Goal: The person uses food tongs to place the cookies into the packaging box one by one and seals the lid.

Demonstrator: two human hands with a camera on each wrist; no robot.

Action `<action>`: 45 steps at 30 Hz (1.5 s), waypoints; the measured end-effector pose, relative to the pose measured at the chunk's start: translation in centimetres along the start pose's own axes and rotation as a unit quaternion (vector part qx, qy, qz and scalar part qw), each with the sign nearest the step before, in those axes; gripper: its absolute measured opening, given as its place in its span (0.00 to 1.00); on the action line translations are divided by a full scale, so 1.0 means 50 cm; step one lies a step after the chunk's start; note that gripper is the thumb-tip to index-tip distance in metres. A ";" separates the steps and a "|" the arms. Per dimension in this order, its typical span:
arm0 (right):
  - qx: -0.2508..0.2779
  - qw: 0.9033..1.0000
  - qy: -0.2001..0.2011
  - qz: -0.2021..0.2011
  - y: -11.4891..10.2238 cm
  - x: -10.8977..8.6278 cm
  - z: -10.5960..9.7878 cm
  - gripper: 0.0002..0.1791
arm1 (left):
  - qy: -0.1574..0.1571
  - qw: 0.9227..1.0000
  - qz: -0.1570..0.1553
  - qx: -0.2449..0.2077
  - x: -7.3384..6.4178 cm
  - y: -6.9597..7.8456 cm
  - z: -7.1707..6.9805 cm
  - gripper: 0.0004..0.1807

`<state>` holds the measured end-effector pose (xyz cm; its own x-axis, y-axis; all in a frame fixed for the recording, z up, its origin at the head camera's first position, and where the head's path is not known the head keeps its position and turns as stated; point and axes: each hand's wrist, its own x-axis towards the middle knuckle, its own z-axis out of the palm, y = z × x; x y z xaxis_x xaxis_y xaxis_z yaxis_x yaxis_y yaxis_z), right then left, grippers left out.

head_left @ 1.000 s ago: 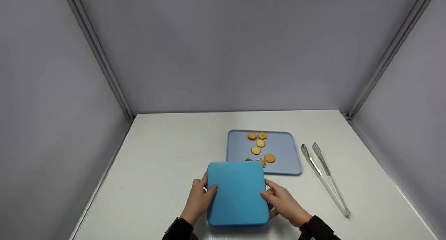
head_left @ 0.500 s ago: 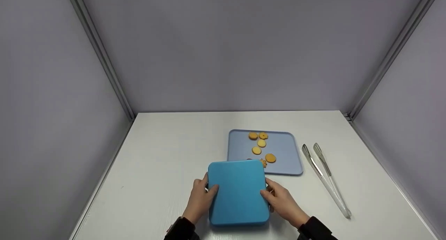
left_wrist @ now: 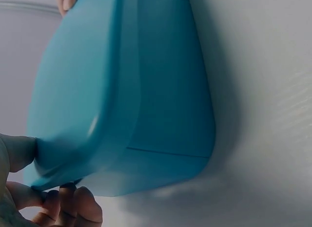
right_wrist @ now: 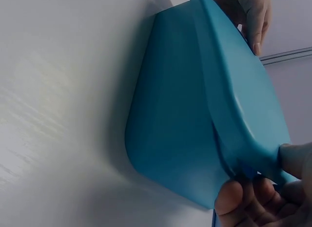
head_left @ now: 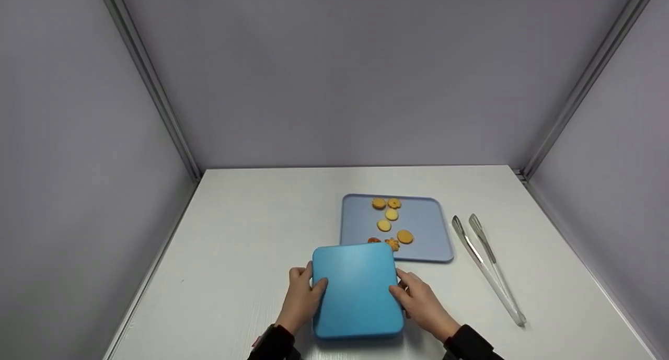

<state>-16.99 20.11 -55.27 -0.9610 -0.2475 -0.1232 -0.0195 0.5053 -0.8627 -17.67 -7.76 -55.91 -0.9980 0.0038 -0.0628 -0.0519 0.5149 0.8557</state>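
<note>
A blue lid (head_left: 358, 292) sits at a tilt over a matching deep blue box (right_wrist: 170, 105) near the table's front. My left hand (head_left: 302, 297) pinches the lid's left edge, thumb on top and fingers under the rim. Opposite it, my right hand (head_left: 422, 303) pinches the right edge the same way. In the right wrist view a dark gap shows between the lid's rim and the box wall beside the right fingers (right_wrist: 229, 198). The box's inside is hidden. Left fingertips (left_wrist: 87, 205) curl below the rim in the left wrist view.
Behind the lid lies a light blue tray (head_left: 426, 227) bearing several cookies (head_left: 405, 236); its near left corner is covered by the lid. Metal tongs (head_left: 494, 276) lie spread at the right. Grey panels (head_left: 345, 78) enclose the white table (head_left: 235, 234).
The lid's far edge has risen slightly, then dropped, and now slants down to the left. More of the cookies behind it show. Both hands keep their grip.
</note>
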 end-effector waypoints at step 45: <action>-0.099 0.995 0.029 -0.005 0.010 0.009 0.004 0.30 | -0.014 1.000 0.001 0.005 0.029 -0.006 0.002 0.39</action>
<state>-17.39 20.11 -55.85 -0.9746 -0.2086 -0.0816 -0.0780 0.6577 -0.7492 -19.11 -7.85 -56.31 -0.9967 0.0295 -0.0762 -0.0495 0.5237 0.8504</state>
